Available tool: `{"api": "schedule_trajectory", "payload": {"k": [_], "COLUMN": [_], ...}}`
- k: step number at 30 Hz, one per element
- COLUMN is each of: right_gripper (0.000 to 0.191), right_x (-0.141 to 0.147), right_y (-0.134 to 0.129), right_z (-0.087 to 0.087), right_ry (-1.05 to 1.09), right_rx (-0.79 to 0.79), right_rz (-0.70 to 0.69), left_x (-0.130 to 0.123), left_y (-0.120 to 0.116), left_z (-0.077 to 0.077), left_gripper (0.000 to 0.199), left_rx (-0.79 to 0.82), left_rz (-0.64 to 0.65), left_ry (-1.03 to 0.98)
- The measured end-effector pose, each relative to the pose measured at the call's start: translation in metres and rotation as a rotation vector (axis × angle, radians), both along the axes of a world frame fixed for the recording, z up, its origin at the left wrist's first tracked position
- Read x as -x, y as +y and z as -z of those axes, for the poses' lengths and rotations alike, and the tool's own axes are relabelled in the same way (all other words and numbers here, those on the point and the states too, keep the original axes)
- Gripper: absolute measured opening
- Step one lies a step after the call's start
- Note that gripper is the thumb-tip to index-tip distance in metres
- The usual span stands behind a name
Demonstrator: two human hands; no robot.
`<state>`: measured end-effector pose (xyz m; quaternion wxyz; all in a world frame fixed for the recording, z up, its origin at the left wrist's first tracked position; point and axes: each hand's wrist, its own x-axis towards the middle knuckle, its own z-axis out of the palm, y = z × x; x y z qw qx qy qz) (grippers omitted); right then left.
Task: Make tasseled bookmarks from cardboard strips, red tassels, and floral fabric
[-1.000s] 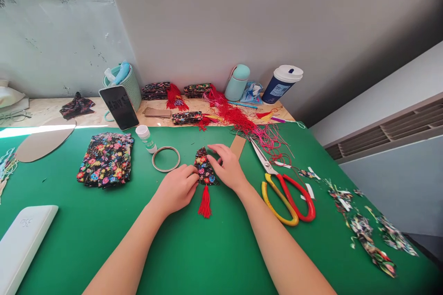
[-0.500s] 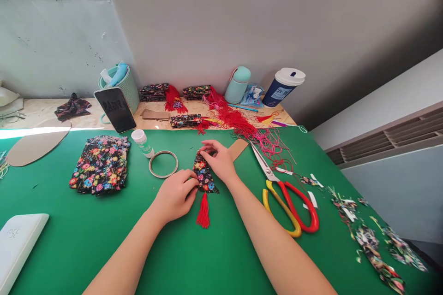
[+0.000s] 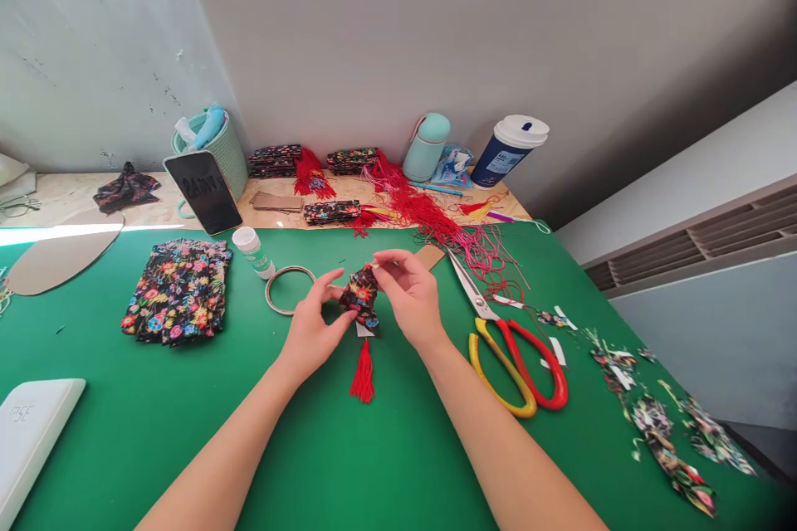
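Between my hands is a small black floral fabric piece (image 3: 361,296), bunched and lifted a little. A bit of white shows at its lower edge, and below that a red tassel (image 3: 362,373) lies on the green mat. My right hand (image 3: 411,299) pinches the fabric's top corner between thumb and fingertips. At the left edge, my left hand (image 3: 315,322) grips the cloth with its thumb in front; the other fingers are partly hidden behind it. A tan card strip (image 3: 429,255) lies just beyond my right hand. The tape roll (image 3: 290,290) sits beside my left hand.
Scissors (image 3: 504,340) with red and yellow handles lie right of my right arm. A floral fabric stack (image 3: 178,292) and glue stick (image 3: 254,253) are on the left. Red tassels (image 3: 429,211), a phone (image 3: 204,192), a flask (image 3: 427,148) and a cup (image 3: 510,151) line the back.
The fabric, earlier lying flatter, is now bunched and raised, with white showing beneath. My left hand's fingers have spread and shifted up; my right hand has moved slightly right with the top corner.
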<state>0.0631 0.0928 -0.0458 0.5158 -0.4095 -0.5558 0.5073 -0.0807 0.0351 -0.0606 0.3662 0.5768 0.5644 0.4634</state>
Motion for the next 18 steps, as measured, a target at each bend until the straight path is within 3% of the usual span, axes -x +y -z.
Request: {"api": "schedule_trajectory", "payload": {"k": [3,6,9,13,18], "right_gripper": [0.021,0.020,0.024,0.045,0.029], "right_x": [-0.011,-0.022,-0.024,-0.012,-0.006], "right_y": [-0.002,0.000,-0.003,-0.015,-0.020], "right_z": [-0.003,-0.007,-0.014,-0.022,-0.020], "right_ry": [0.017,-0.050,-0.149,-0.166,-0.082], "right_rx": [0.001,-0.001,-0.009,0.059,0.193], "right_rz": [0.054,0.007,-0.127,-0.406,-0.377], "left_x": [0.002,0.008,0.012,0.009,0.003], "left_y": [-0.001,-0.002,-0.005,-0.008,-0.009], "left_z": [-0.006,-0.018,-0.030,-0.034,-0.030], "left_gripper": [0.043,0.048,0.056,0.054,0.038], "left_rx": [0.016,-0.006,0.037,0.097,0.022], "left_rz": [-0.086,-0.163,-0.149,0.008,-0.011], "left_ry": [-0.241,-0.406,-0.411,-0.400,-0.400]}}
